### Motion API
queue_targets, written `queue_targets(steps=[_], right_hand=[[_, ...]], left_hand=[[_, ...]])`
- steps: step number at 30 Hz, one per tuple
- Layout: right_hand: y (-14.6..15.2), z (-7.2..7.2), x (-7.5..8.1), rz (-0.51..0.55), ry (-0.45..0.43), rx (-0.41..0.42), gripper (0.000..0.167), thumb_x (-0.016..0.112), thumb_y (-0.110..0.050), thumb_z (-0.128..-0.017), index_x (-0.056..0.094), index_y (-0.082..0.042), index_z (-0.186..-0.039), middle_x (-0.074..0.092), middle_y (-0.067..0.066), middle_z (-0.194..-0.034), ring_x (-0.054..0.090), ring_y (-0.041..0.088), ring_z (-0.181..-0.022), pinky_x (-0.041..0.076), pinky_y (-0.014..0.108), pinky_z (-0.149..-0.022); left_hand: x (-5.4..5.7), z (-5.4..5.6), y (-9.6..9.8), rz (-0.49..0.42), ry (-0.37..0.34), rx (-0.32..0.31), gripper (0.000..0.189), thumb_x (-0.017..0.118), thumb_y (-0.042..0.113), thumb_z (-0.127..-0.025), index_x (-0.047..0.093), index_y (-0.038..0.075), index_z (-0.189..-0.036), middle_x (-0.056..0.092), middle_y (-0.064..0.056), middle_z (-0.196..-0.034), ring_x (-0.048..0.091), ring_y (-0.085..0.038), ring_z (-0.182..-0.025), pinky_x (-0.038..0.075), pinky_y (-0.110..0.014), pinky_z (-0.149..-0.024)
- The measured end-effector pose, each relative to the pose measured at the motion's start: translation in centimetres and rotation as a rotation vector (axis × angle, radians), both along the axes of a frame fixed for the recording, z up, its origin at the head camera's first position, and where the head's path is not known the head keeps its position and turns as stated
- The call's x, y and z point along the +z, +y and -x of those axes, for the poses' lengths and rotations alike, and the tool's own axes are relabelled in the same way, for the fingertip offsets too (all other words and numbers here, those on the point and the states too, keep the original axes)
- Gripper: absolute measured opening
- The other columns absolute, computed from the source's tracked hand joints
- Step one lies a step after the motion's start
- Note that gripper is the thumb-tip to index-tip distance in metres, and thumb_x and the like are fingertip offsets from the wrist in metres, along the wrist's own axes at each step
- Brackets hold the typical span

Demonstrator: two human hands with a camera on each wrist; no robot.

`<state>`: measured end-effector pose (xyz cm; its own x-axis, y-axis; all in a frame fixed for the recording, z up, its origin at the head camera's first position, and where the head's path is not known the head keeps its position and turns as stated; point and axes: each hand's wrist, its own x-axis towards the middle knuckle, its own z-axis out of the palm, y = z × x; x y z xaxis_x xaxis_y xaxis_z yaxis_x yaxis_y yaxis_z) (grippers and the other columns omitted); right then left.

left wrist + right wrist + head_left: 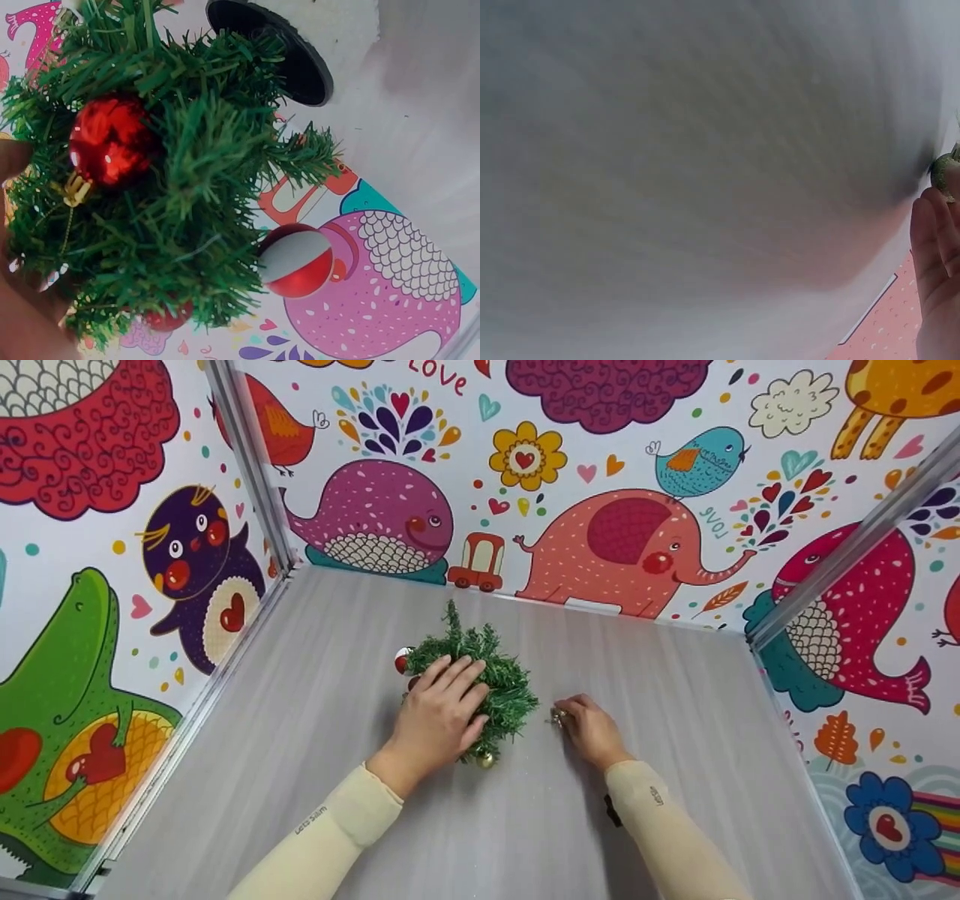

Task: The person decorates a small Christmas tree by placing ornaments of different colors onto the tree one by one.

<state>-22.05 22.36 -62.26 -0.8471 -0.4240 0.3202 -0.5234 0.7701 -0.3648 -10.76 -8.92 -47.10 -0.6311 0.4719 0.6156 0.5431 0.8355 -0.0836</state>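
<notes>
A small green Christmas tree (510, 701) stands on the table, with its round black base (304, 67) visible in the left wrist view. My left hand (439, 716) lies over its branches, fingers extended and thumb apart. A shiny red bauble (112, 142) and a red-and-white bauble (298, 262) hang in the greenery, with another red bauble (166, 316) partly hidden. On the near side hangs a gold bauble (486, 760). Just right of the tree, my right hand (596, 731) pinches a small gold ornament (558, 717) close over the table; fingers cover part of it.
The grey wood-grain table (300, 810) meets printed cartoon panels at the back and both sides. Metal frame posts (251, 465) stand at the corners. A small black object (613, 811) shows beside the right sleeve.
</notes>
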Motion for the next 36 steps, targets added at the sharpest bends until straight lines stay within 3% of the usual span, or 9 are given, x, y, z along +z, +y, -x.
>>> queue_targets(steps=[10,17,23,36], right_hand=[[-0.6,-0.4,-0.4,-0.001,0.014,-0.034,0.022,0.068,0.0,-0.092,0.073,-0.008,-0.112,0.065,0.007,-0.107,0.068,0.029,-0.092,0.056,0.046,-0.08],[-0.7,-0.4,-0.3,-0.023,0.028,-0.057,0.02,0.066,-0.003,-0.094,0.073,-0.01,-0.111,0.064,0.005,-0.103,0.068,0.027,-0.088,0.056,0.046,-0.076],[-0.7,-0.3,-0.2,-0.021,0.04,-0.058,0.02,0.067,-0.001,-0.093,0.073,-0.009,-0.11,0.064,0.005,-0.103,0.068,0.027,-0.09,0.056,0.046,-0.079],[-0.8,-0.2,0.1,-0.038,0.012,-0.077,0.021,0.064,-0.003,-0.095,0.073,-0.009,-0.112,0.064,0.005,-0.105,0.068,0.027,-0.092,0.056,0.045,-0.081]], left_hand=[[-0.1,-0.2,-0.7,-0.01,-0.028,-0.015,0.03,0.074,0.029,-0.085,0.07,0.011,-0.109,0.059,-0.009,-0.138,0.051,-0.027,-0.13,0.02,-0.042,-0.118],[0.2,0.1,-1.0,-0.042,-0.006,-0.069,0.024,0.073,0.023,-0.083,0.07,0.009,-0.102,0.061,-0.009,-0.134,0.054,-0.026,-0.127,0.024,-0.042,-0.117],[0.3,0.3,-1.2,-0.073,0.028,-0.108,0.02,0.071,0.019,-0.081,0.07,0.007,-0.096,0.064,-0.009,-0.13,0.058,-0.027,-0.123,0.028,-0.042,-0.115],[0.4,0.3,-1.6,-0.138,0.017,-0.16,0.012,0.065,0.013,-0.08,0.069,0.008,-0.089,0.065,-0.009,-0.128,0.06,-0.027,-0.121,0.03,-0.044,-0.114]])
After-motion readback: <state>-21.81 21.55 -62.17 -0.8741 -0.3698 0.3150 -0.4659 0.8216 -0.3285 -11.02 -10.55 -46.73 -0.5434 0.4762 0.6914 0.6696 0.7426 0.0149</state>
